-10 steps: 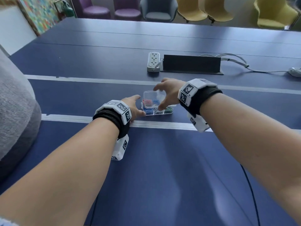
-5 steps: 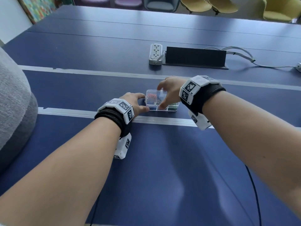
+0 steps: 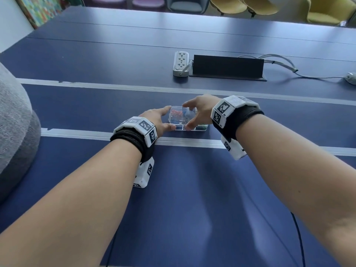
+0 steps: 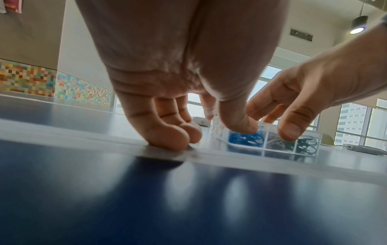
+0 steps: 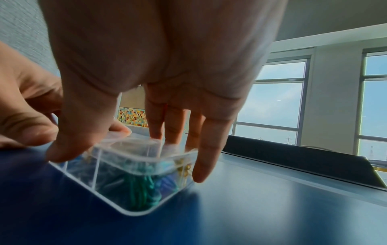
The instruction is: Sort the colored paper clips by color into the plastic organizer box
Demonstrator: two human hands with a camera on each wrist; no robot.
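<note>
A clear plastic organizer box (image 3: 200,128) sits on the blue table between my hands, its clear lid (image 5: 134,150) lying down on top. Red paper clips (image 3: 176,112) fill a far compartment. Blue clips (image 4: 245,137), pale clips (image 4: 278,142) and dark clips (image 4: 305,144) line the near row, and green clips (image 5: 142,185) and gold clips (image 5: 184,167) show at the right end. My left hand (image 3: 170,118) pinches the box's left end between thumb and forefinger. My right hand (image 3: 189,116) spans the lid, its thumb (image 5: 69,145) on the near edge and fingers (image 5: 201,159) over the far edge.
A white power strip (image 3: 181,63) and a black raised panel (image 3: 228,67) lie further back, with cables (image 3: 279,60) running right. A grey cushion (image 3: 13,122) bulges at the left. Chairs (image 3: 244,4) line the far edge.
The lid stood raised a second ago and now lies down on the box. My left hand has moved in to the box's left end.
</note>
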